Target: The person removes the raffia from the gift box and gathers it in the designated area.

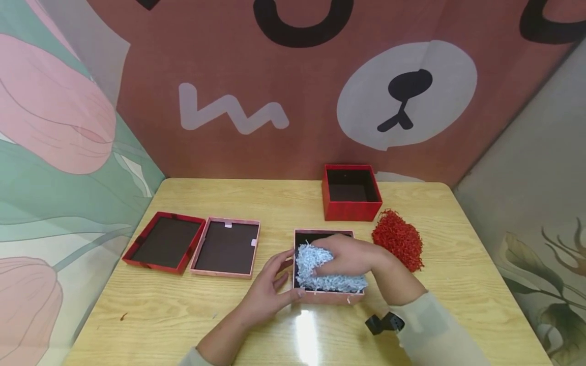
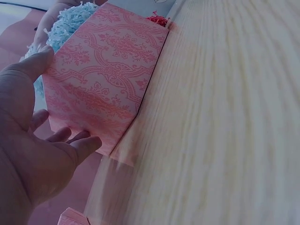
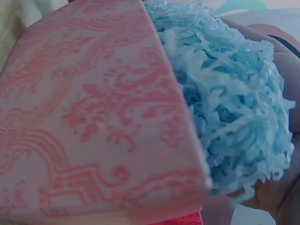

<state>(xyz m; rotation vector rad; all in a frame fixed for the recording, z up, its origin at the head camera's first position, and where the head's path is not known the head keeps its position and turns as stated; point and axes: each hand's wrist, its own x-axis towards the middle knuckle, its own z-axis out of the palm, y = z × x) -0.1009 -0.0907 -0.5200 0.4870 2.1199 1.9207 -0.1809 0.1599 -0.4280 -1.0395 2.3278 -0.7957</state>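
Observation:
A pink patterned box (image 1: 329,298) stands on the table in front of me, a heap of light blue shredded paper (image 1: 309,262) inside it and partly above its rim. My right hand (image 1: 350,254) reaches in from the right and grips the shreds between thumb and fingers; some fingertips are buried. Against the box's left side rest the spread fingers of my left hand (image 1: 270,290), its thumb at the near left corner. Seen from the left wrist, the thumb touches the upper edge of the pink box (image 2: 105,65). The right wrist view shows the blue shreds (image 3: 229,89) bulging over the rim.
A red box (image 1: 352,211) with a dark inside stands at the back, beside a pile of red shredded paper (image 1: 398,239). To the left lie a pink lid (image 1: 224,249) and a red lid (image 1: 167,241), insides up. A black device (image 1: 383,323) is by my right sleeve.

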